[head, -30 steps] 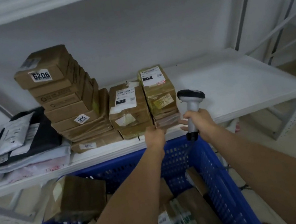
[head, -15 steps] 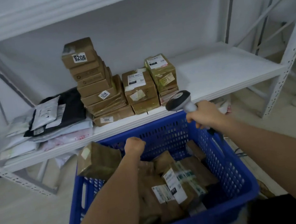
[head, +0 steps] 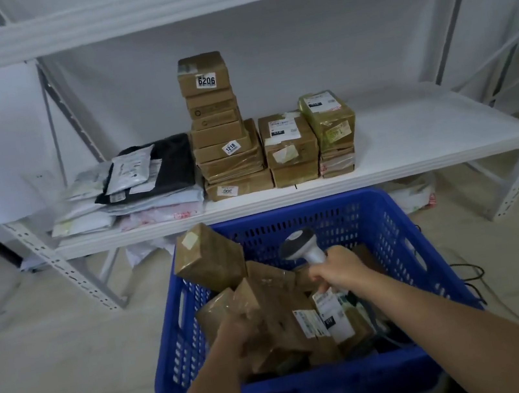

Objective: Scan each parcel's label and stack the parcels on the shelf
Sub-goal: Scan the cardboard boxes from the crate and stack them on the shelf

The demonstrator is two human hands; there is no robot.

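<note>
Both hands have dropped from shelf height into the crate since a second ago. Left hand (head: 239, 332) is down among the parcels, blurred; it seems to close on a brown taped parcel (head: 270, 317), but the grip cannot be told for sure. Right hand (head: 338, 272) is wrapped round the scanner (head: 300, 247) handle, long axis tilted up and away, grey head pointing toward the shelf. Just under the right wrist lies a parcel with a white label (head: 333, 313) face up. Blue plastic crate (head: 394, 243), perforated walls, holds loose cardboard parcels wrapped in glossy tape. One long box (head: 208, 260) leans on the crate's far-left rim, its long axis slanting up.

Beyond, white metal shelf (head: 428, 135): three stacks of brown boxes, tallest topped by the box marked 6206 (head: 203, 74). Left of them, flat soft mailers (head: 146, 180), black and pale, piled.
</note>
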